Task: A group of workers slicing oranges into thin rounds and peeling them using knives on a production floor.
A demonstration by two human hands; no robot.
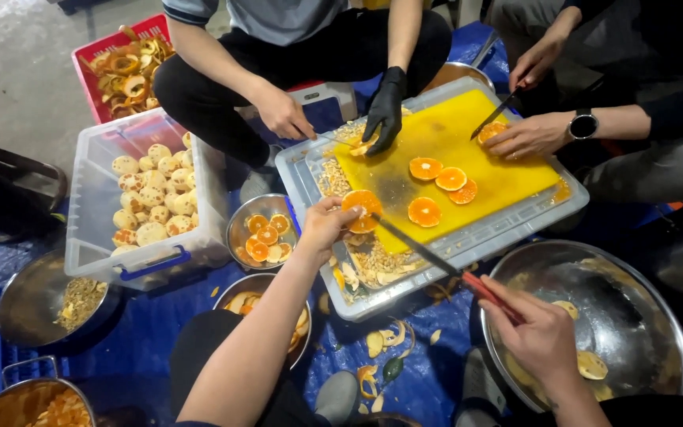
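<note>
View from the head camera over a yellow cutting board (476, 170) lying in a shallow grey tray (507, 229) on a blue floor sheet (160, 316). Hidden or cut off: both forearms of the wearer leave the lower edge; the two co-workers beyond the board are cropped at the chest and shoulder; the underside of the held fruit is masked by fingers; the heap of trimmings at the board's left margin is too fine to resolve.

The left hand (326, 229), at the board's near-left corner, is closed round an orange half (362, 210), cut face up. The right hand (535, 328), off the board's near edge and above a steel basin (634, 316), is clenched on the red handle of a long knife (420, 249), whose tip reaches the orange half. Four orange slices (436, 186) lie at the board's centre, apart from both hands. Left of the board stand a clear crate of peeled fruit (144, 198) and a small steel bowl of halves (266, 229).
</note>
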